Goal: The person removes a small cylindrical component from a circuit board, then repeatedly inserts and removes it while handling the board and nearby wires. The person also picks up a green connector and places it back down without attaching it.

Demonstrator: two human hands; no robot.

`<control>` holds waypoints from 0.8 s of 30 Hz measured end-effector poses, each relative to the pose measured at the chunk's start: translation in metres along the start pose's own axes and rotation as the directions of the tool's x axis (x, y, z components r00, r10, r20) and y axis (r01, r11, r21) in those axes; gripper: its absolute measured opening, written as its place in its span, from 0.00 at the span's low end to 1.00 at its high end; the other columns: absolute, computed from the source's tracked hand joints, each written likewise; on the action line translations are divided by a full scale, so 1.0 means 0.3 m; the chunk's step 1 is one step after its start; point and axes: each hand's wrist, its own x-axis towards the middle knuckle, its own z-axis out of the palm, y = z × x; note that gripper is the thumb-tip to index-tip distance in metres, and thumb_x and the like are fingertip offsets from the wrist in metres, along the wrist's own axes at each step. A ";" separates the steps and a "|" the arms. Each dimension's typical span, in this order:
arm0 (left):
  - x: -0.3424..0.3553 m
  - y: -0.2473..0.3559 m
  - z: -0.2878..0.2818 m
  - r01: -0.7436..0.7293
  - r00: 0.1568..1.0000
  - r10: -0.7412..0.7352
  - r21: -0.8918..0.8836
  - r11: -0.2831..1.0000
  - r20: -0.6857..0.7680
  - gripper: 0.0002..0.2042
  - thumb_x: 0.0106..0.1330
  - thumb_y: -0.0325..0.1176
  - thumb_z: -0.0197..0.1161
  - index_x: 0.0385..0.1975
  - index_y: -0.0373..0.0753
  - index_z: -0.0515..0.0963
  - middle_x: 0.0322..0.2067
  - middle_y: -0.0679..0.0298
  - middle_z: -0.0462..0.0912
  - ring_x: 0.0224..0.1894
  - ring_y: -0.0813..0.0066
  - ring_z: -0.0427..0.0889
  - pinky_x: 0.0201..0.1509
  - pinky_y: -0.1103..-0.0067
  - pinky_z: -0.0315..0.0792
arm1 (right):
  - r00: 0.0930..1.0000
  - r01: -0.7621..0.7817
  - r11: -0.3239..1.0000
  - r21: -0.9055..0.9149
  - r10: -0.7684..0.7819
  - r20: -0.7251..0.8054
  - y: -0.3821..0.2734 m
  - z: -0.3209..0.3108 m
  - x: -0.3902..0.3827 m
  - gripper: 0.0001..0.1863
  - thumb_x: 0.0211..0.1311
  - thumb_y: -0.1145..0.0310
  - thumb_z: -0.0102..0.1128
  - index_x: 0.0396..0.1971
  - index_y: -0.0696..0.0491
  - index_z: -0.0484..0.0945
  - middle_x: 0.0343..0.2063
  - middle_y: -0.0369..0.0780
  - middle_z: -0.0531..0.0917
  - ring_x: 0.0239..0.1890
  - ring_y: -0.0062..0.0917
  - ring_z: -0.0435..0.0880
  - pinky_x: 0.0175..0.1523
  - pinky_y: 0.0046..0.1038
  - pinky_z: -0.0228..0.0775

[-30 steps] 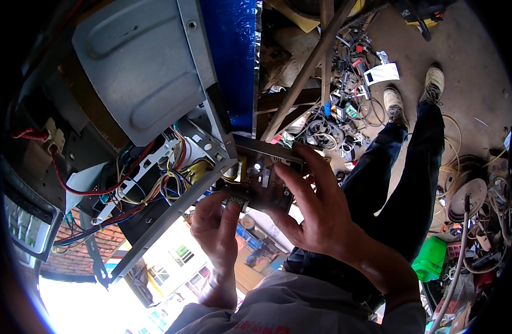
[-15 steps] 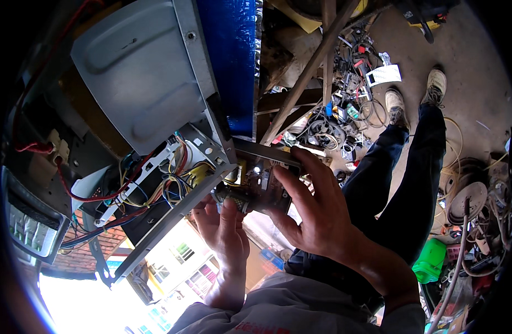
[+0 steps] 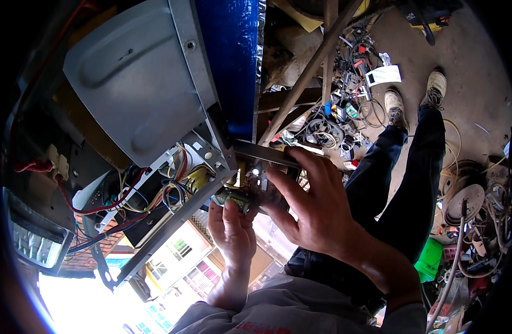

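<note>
My left hand (image 3: pixel 231 229) is closed, thumb and fingers pinching a dark greenish, rounded part (image 3: pixel 235 198) at the lower edge of an opened electronic unit. That unit (image 3: pixel 266 181) has a dark metal casing with a board and a yellow component (image 3: pixel 239 173) inside. My right hand (image 3: pixel 320 209) wraps around its right side, fingers over the far edge and thumb near the board. Bundled coloured wires (image 3: pixel 181 186) lie in the grey metal chassis (image 3: pixel 181 209) just left of the unit. The fingertips of both hands partly hide the inside.
A large grey metal panel (image 3: pixel 136 83) rises at upper left, beside a blue sheet (image 3: pixel 227 67). Wooden poles (image 3: pixel 309 72) cross behind. Cables and loose electronic parts litter the floor near my shoes (image 3: pixel 395 103). At lower right are a green container (image 3: pixel 428 260) and more scrap.
My left hand has moved slightly right and up, its fingers now closed on the greenish part. The right hand stays on the unit with a small shift. The panel has shifted slightly in view.
</note>
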 end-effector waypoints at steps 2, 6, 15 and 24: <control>0.000 -0.005 0.007 -0.017 1.000 0.017 0.007 1.000 -0.009 0.21 0.83 0.43 0.57 0.65 0.33 0.69 0.55 0.53 0.83 0.56 0.64 0.86 0.59 0.68 0.84 | 1.000 0.016 1.000 0.008 -0.017 0.008 0.003 -0.002 0.004 0.32 0.60 0.60 0.78 0.62 0.55 0.78 0.62 0.56 0.71 0.57 0.47 0.77 0.57 0.46 0.71; 0.002 -0.013 0.014 -0.037 0.999 0.038 0.027 0.999 -0.032 0.21 0.83 0.42 0.57 0.65 0.34 0.69 0.54 0.54 0.84 0.55 0.65 0.87 0.58 0.69 0.85 | 0.999 0.004 1.000 -0.010 -0.003 0.033 0.002 -0.009 0.008 0.32 0.58 0.59 0.79 0.61 0.54 0.79 0.62 0.54 0.71 0.58 0.47 0.77 0.59 0.46 0.71; 0.001 -0.030 0.011 -0.035 0.999 0.032 -0.120 0.992 -0.023 0.23 0.80 0.40 0.61 0.66 0.32 0.67 0.57 0.52 0.82 0.57 0.62 0.86 0.59 0.65 0.86 | 0.976 0.200 0.978 -0.055 -0.194 0.095 -0.004 -0.077 0.077 0.20 0.56 0.62 0.77 0.50 0.45 0.86 0.41 0.33 0.81 0.43 0.28 0.80 0.48 0.34 0.71; 0.023 -0.092 0.006 -0.075 0.996 0.084 -0.216 0.974 0.031 0.18 0.80 0.38 0.63 0.59 0.34 0.70 0.51 0.58 0.84 0.50 0.73 0.86 0.55 0.76 0.82 | 0.747 0.433 0.902 0.004 -0.361 0.558 -0.039 -0.064 0.255 0.12 0.60 0.68 0.67 0.44 0.48 0.83 0.30 0.38 0.88 0.33 0.31 0.91 0.36 0.36 0.84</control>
